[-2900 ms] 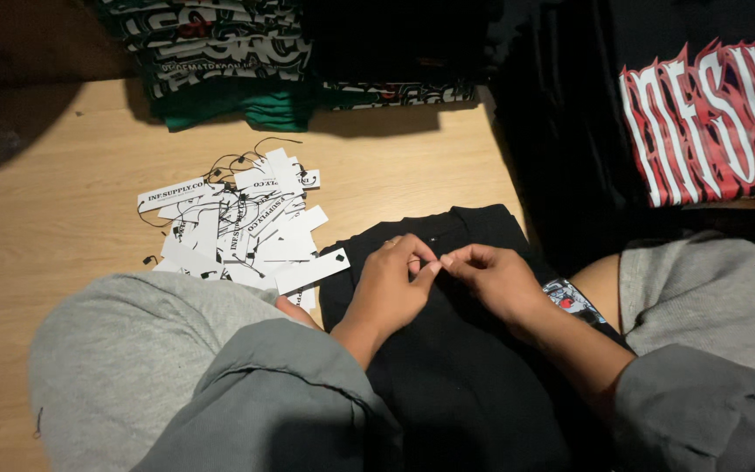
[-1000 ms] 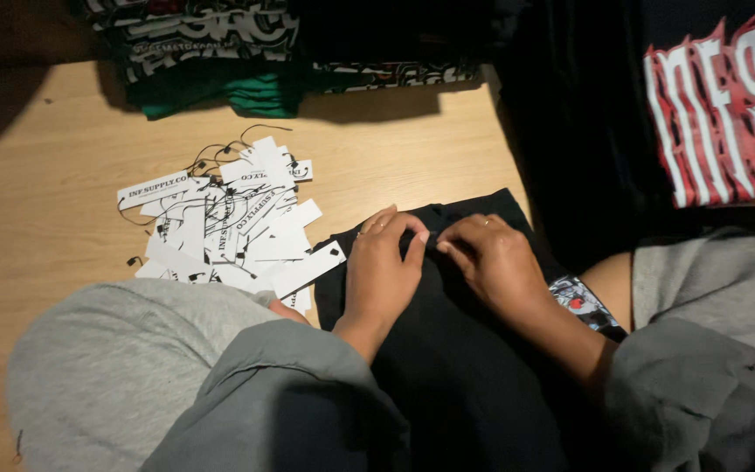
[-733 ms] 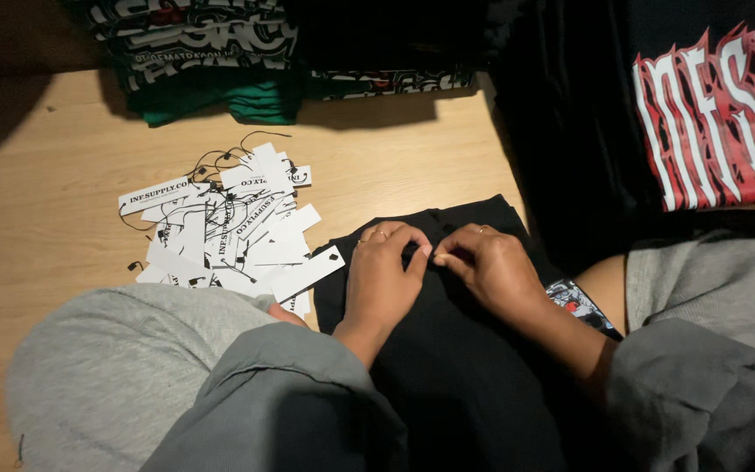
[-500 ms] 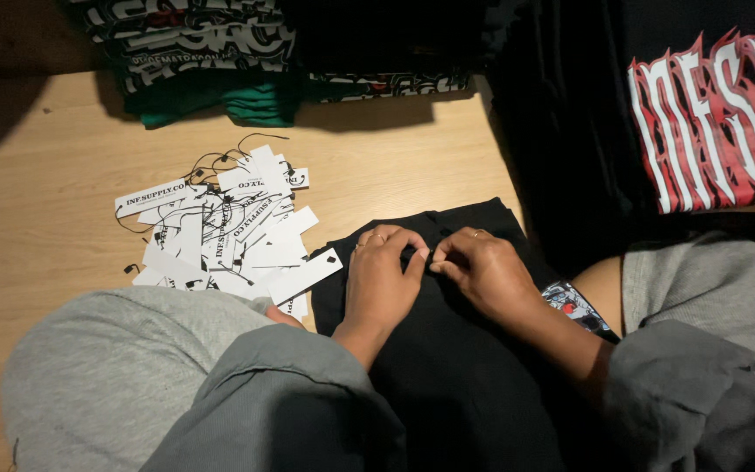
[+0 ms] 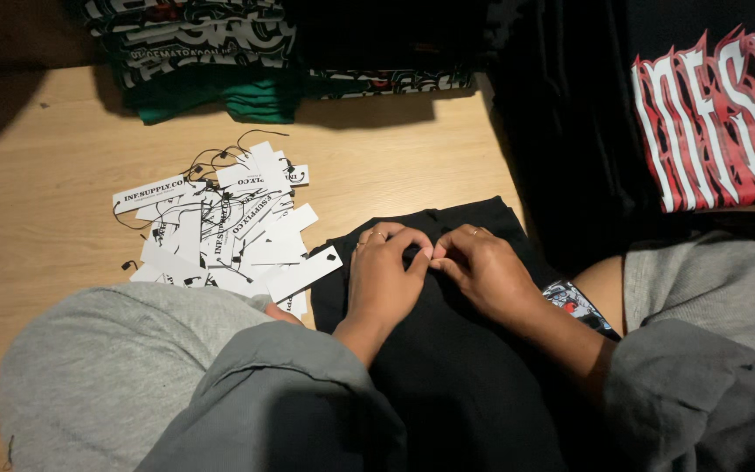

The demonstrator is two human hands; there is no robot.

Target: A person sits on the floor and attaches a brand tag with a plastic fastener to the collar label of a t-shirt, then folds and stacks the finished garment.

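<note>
Fingertips of the left hand [image 5: 386, 280] and right hand [image 5: 482, 271] pinch closed on the black garment [image 5: 447, 367] in the lap, where tugging apart could tear its fabric.

One head-worn camera looks steeply down, close over the person's lap and the wooden floor [image 5: 63, 218]. The hang-tag pile [image 5: 229, 232] sits at ten o'clock, folded shirts [image 5: 203, 52] at twelve.
</note>
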